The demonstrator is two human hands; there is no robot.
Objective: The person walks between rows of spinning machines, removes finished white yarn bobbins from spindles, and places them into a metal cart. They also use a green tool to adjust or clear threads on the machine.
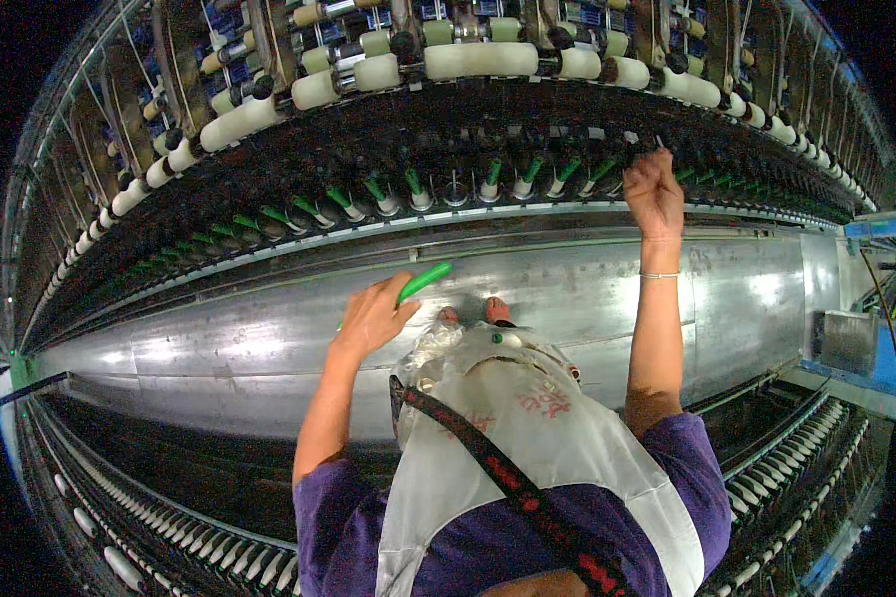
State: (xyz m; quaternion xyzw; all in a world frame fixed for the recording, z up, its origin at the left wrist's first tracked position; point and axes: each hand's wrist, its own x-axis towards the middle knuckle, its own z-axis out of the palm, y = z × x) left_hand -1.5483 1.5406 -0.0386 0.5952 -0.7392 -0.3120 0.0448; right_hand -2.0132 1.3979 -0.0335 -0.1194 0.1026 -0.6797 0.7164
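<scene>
My left hand (371, 316) is closed round a bright green bobbin tube (425, 282), held above the metal floor with one end pointing up to the right. My right hand (655, 196) reaches to the right part of a long spinning machine, its fingers pinched together near the row of spindles. Whether anything lies in that pinch is too dark and blurred to make out. Along the machine runs a row of green bobbins (494, 173), several with white yarn at their base. One spindle (455, 190) in the middle carries no green tube.
White rollers (481, 61) line the machine above the bobbins. A metal rail (368, 229) runs along its near edge. Behind me, a second machine (219, 549) holds a row of white bobbins. Shiny metal flooring (737, 289) lies between. My apron (508, 398) hangs in front.
</scene>
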